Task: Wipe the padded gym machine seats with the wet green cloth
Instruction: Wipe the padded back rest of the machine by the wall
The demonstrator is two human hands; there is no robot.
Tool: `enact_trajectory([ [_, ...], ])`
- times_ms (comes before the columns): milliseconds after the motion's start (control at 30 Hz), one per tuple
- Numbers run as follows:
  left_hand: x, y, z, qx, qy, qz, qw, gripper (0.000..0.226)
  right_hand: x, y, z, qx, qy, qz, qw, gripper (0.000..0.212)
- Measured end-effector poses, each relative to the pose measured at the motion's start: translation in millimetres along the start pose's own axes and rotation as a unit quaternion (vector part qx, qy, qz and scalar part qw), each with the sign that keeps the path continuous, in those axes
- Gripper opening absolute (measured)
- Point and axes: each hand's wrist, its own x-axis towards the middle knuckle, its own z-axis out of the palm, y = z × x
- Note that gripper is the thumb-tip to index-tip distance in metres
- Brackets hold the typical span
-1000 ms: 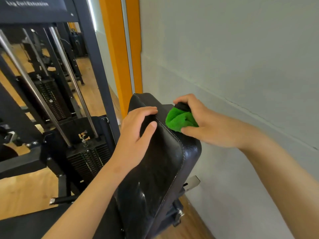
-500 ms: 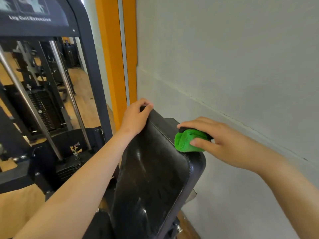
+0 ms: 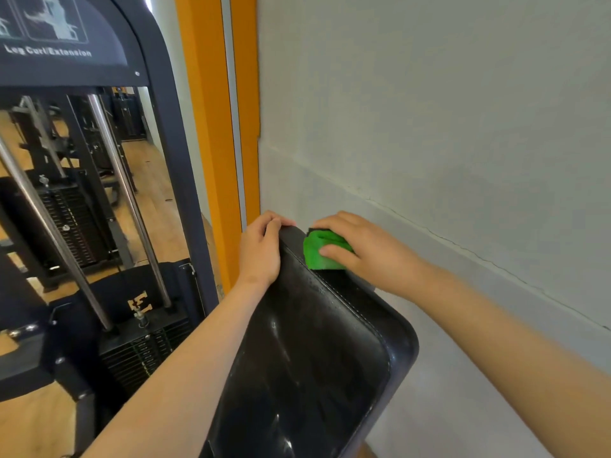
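- Head view, nearest: two bare forearms reach up from the bottom edge, one on each side of a black pad (image 3: pixel 307 368) that stands tilted, its glossy face streaked with wet patches.
- A stitched seam runs along the pad's right edge, from the rounded near corner up toward the far top corner.
- Left hand (image 3: pixel 261 251) grips the pad's far top corner from the left side, its fingers curled over the top edge and the thumb lying along the face.
- Right hand (image 3: pixel 360 252) presses a bunched green cloth (image 3: pixel 319 251) onto the pad's right edge, just below that top corner; the fingers lie over the cloth's top and the thumb crosses its near side, so the hand is closed around it.
- The two hands are near each other, with only the pad's top corner between them.
- Left of the pad stands a dark frame (image 3: pixel 178 166) with steel rods (image 3: pixel 129 200) above a weight stack (image 3: pixel 145 355); its sign (image 3: pixel 49 51) is blurred but seems to read "Leg Curl/Extension".
- Beyond the hands rises an orange post (image 3: pixel 206 133), and a pale wall (image 3: pixel 429 110) fills the right side.
- Wooden floor (image 3: pixel 155 180) and further machines show through the frame, too blurred to tell apart.
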Motion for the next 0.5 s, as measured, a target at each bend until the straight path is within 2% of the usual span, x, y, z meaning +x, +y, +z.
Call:
enact_trajectory([
  [200,1.1,0.4,1.1,-0.004,-0.005,-0.007,1.000,0.038,19.7,0.7,1.1,0.040,-0.004,0.032,0.999,0.035],
  [500,-9.1,3.1,3.5,0.006,-0.007,0.007,1.000,0.031,-80.3,-10.3,-27.6,0.136,-0.005,0.027,0.990,0.031],
])
